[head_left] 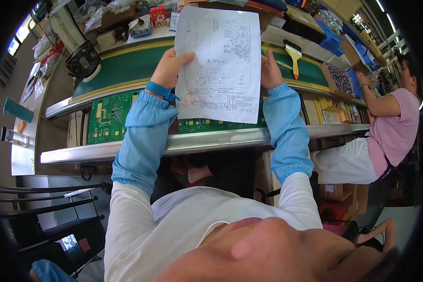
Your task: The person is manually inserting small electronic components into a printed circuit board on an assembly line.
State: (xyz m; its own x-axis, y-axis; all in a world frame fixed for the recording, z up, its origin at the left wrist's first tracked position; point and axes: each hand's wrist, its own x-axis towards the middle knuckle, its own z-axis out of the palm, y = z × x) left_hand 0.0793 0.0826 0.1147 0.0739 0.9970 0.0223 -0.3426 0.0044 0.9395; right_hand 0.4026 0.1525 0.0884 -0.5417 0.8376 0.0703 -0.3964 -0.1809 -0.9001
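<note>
Evidently steadied from both sides, a printed sheet hangs face-on over the green circuit boards, so its diagrams lie open to view. The left hand pinches its left edge, thumb in front; the right hand rests at the opposite edge, its grip too hidden to tell.

Bright window at left, tube light (upper right, lit), black chair

Diagram sheet: print is too small to read
Left hand: fingers hidden behind sheet
Right hand: fingers partly hidden
Central circuit board: mostly covered
</note>
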